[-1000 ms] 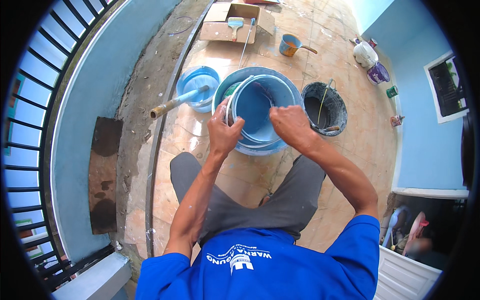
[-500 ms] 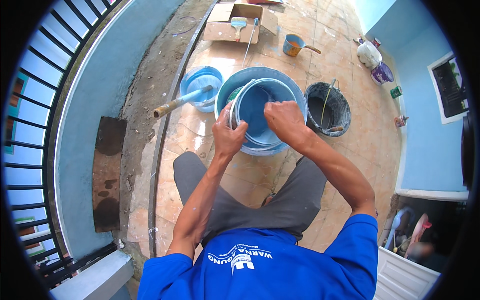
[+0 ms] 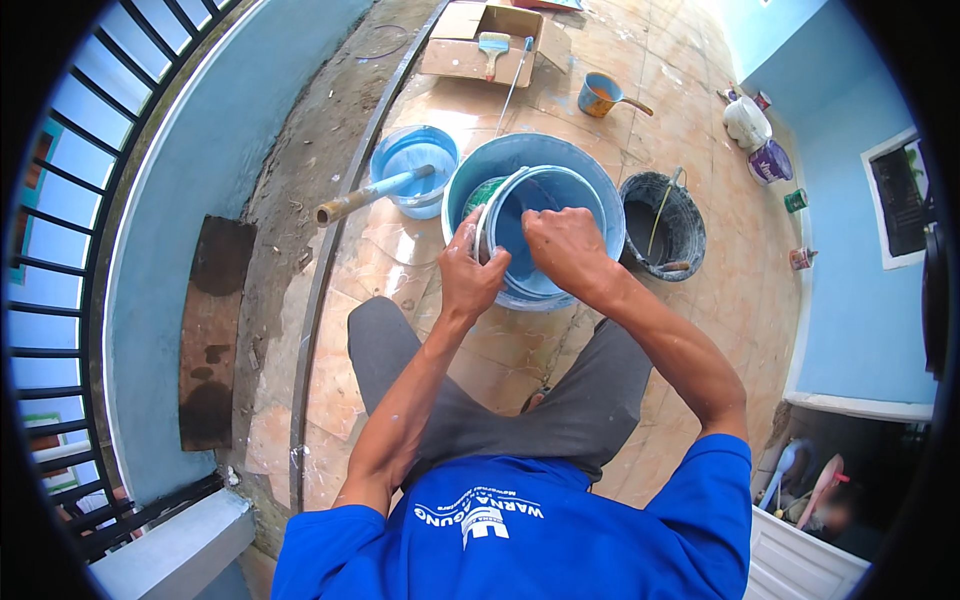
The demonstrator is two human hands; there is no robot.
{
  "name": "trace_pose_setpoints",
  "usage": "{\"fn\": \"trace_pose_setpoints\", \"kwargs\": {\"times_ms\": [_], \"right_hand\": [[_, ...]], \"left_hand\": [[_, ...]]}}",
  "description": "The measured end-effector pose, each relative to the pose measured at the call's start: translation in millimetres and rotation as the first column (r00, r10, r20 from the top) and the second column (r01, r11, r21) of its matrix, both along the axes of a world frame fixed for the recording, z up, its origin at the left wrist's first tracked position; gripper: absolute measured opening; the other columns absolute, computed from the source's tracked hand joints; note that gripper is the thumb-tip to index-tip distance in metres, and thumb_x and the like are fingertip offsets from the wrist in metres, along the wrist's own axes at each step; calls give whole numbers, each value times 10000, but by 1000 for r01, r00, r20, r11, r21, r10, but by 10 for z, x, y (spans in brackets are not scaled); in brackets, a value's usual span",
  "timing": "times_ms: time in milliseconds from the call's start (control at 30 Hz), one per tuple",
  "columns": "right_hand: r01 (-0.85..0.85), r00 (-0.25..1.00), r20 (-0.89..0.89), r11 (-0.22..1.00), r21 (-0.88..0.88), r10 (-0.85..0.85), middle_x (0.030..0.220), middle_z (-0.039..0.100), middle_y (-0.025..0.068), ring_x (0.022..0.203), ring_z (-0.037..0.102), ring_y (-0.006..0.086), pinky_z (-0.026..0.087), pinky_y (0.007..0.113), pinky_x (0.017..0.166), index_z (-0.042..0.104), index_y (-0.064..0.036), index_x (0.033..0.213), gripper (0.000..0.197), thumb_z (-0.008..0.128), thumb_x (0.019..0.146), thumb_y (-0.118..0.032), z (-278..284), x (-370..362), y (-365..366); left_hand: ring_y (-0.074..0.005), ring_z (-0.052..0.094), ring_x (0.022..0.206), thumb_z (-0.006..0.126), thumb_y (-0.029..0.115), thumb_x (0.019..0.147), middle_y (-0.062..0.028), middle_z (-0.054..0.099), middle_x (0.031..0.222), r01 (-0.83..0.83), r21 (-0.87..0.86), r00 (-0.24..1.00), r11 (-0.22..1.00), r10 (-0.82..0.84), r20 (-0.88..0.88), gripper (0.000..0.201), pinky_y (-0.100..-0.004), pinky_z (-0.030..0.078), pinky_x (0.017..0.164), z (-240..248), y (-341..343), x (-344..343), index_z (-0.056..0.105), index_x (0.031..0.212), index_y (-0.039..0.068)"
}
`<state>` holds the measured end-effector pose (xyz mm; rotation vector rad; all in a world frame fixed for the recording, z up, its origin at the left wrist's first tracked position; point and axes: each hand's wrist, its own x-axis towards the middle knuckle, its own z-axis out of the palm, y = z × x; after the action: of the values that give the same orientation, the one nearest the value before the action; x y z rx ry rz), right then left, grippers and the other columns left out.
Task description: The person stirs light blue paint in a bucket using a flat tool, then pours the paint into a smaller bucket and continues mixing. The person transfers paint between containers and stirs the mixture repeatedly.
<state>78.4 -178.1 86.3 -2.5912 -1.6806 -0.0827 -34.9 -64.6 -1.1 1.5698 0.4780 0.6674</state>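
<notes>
A small paint bucket (image 3: 560, 190) with blue paint inside stands tilted within a larger light blue tub (image 3: 600, 170). My left hand (image 3: 472, 280) is closed on the small bucket's near-left rim, thumb toward the inside. Over the bucket's mouth, my right hand (image 3: 568, 245) is curled into a fist; whatever it grips is hidden by the fingers. Left of the tub stands a light blue pail (image 3: 428, 207) with a long-handled tool (image 3: 372, 194) lying across it. A dark, paint-stained bucket (image 3: 690, 238) stands close on the right.
Ahead lies an open cardboard box (image 3: 455, 62) with a wide brush (image 3: 492, 48) and a thin rod (image 3: 515, 82) against it. A dipper (image 3: 600, 95) sits nearby. Containers, including a purple one (image 3: 769, 162), line the right wall. A metal edge borders the tiles at left.
The view has shifted slightly, moving the surroundings a little to the right. My right fist has moved slightly leftward relative to the small bucket; my left hand keeps its hold on the rim.
</notes>
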Motion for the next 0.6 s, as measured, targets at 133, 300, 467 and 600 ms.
{"fn": "trace_pose_setpoints", "kwargs": {"times_ms": [133,300,467,600], "right_hand": [[0,999,52,990,-143,7,759,728,193,713,747,327,584,407,629,713,-16,781,91,644,799,-72,-122,-9,-176],[-135,987,-103,983,-122,123,721,718,190,690,743,341,589,417,615,742,-30,717,131,641,787,-75,-153,-179,-191],[-83,992,-101,996,-32,80,746,718,194,705,742,333,583,413,617,720,-18,741,90,654,779,-67,-117,-166,-42],[-37,996,79,999,-1,37,760,723,183,716,744,317,578,402,615,714,-12,765,70,667,781,-62,-143,6,-22]], "left_hand": [[-100,623,629,655,44,821,-101,707,928,11,-141,1000,990,-10,5,593,-266,525,536,138,-15,-22,547,1392,-77],[-100,634,652,657,49,821,-111,710,930,-30,-98,999,995,33,29,590,-271,531,555,63,-8,-27,549,1385,-85],[-74,611,740,677,64,807,-91,709,977,-27,16,999,999,28,-34,606,-255,523,660,-53,6,-48,561,1384,-82],[-76,613,729,675,59,809,-84,707,959,-39,-15,999,999,39,-15,612,-254,525,656,-21,-23,-55,552,1392,-80]]}}
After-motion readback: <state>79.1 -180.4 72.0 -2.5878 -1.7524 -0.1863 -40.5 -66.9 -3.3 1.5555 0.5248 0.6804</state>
